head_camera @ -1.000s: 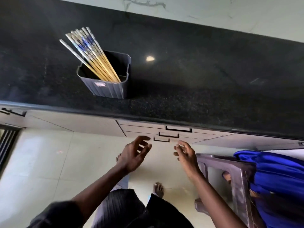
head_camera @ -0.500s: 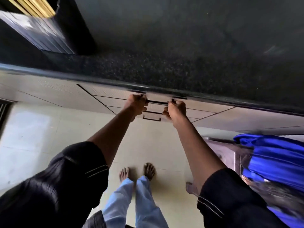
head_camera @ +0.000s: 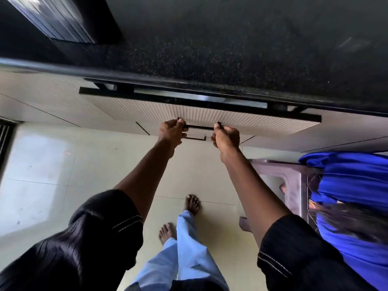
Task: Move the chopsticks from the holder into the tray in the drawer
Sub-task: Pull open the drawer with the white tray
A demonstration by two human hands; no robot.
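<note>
The top drawer (head_camera: 210, 115) has a ribbed beige front and stands a little way out from under the black counter edge. My left hand (head_camera: 171, 131) grips the left end of its black bar handle (head_camera: 200, 127). My right hand (head_camera: 225, 136) grips the right end. Only a narrow dark slot of the drawer's inside shows, and no tray is visible in it. At the top left, the grey ribbed chopstick holder (head_camera: 56, 19) stands on the counter, cut off by the frame. The chopsticks are out of view.
The black speckled countertop (head_camera: 231, 49) fills the upper frame. A lower drawer handle (head_camera: 196, 139) shows just beneath my hands. A brown plastic stool (head_camera: 287, 185) and a person in blue cloth (head_camera: 352, 196) are close on the right. My bare feet stand on pale floor tiles.
Both hands rose from open in front of the drawers to gripping the top handle, and the drawer has slid partly out. My view dropped, so the chopsticks left the frame.
</note>
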